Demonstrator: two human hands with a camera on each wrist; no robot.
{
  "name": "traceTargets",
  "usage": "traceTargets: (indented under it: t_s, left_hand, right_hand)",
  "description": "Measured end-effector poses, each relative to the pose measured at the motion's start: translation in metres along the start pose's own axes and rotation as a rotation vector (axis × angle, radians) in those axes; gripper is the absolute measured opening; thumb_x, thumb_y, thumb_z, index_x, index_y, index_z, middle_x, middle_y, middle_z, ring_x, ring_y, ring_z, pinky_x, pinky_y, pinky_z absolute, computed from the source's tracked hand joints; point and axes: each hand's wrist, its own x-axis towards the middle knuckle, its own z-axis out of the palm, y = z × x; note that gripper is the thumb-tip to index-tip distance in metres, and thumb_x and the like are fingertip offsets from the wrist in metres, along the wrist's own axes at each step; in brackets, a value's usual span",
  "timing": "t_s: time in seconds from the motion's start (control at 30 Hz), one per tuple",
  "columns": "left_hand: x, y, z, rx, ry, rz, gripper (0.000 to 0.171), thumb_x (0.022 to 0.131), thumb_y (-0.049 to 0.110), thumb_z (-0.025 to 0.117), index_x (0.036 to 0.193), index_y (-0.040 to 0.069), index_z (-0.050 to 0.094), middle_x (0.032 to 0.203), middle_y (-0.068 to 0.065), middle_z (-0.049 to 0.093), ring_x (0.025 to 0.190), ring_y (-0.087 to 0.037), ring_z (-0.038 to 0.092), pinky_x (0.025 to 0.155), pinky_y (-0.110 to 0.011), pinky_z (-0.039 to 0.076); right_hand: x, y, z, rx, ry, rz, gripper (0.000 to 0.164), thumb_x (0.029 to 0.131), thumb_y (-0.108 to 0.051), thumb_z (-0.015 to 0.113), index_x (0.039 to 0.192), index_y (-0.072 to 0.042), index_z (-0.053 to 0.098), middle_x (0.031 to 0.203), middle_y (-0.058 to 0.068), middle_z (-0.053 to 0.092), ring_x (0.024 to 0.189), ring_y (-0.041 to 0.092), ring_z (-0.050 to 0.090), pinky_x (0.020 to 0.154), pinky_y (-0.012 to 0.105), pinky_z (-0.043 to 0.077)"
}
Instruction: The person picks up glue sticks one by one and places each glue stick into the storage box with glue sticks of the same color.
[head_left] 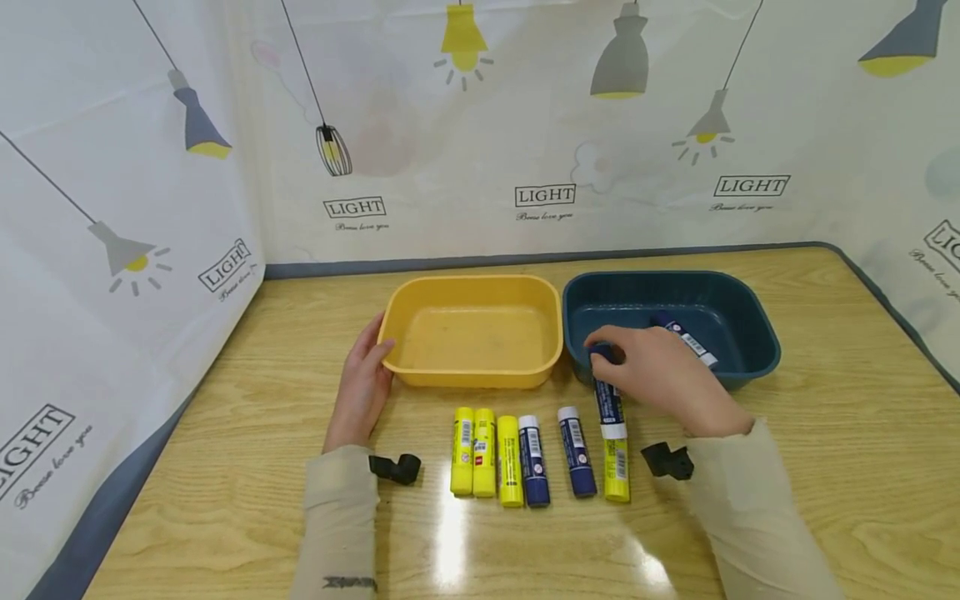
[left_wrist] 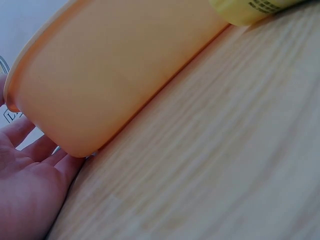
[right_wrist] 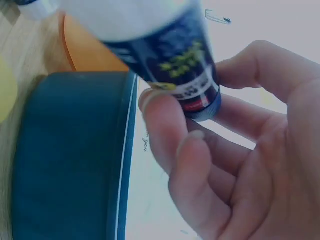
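Glue stick (head_left: 609,402): hangs white end down, just before the near wall of the teal bin (head_left: 738,323).
Right hand (head_left: 663,367): pinches the dark end.
Left hand (head_left: 362,385): grips the left side of the yellow bin (head_left: 468,333) with thumb over the rim.
Teal bin: holds one blue stick (head_left: 686,341).
Table (head_left: 225,500): bears four yellow sticks (head_left: 510,458) and two blue sticks (head_left: 577,452).

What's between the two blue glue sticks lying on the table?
Nothing but bare wooden table; the head view shows that gap between the left blue stick and the right one.
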Motion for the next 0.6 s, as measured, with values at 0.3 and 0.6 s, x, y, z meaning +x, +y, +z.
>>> traceTargets:
  t_s: [0.3,0.6]
  left_hand:
    - [0.0,-0.001,-0.001,-0.002,-0.005,0.014,0.048,0.093,0.003,0.042,0.139,0.009,0.03,0.143,-0.006,0.026,0.129,-0.026,0.027,0.103,-0.039,0.023]
    - [0.001,-0.001,0.001,-0.002,0.007,0.013,0.047,0.093,0.003,0.042,0.138,0.007,0.03,0.142,-0.007,0.027,0.129,-0.026,0.027,0.104,-0.04,0.021]
  right_hand:
    - [-0.004,0.004,-0.009,0.028,0.029,0.02,0.033,0.088,-0.032,0.051,0.116,-0.017,0.058,0.071,-0.003,0.058,0.055,0.01,0.05,0.055,0.03,0.041]
    - [-0.006,0.016,-0.014,0.215,0.032,0.065,0.035,0.089,-0.038,0.05,0.116,-0.016,0.052,0.079,0.001,0.061,0.055,0.011,0.057,0.051,0.028,0.046]
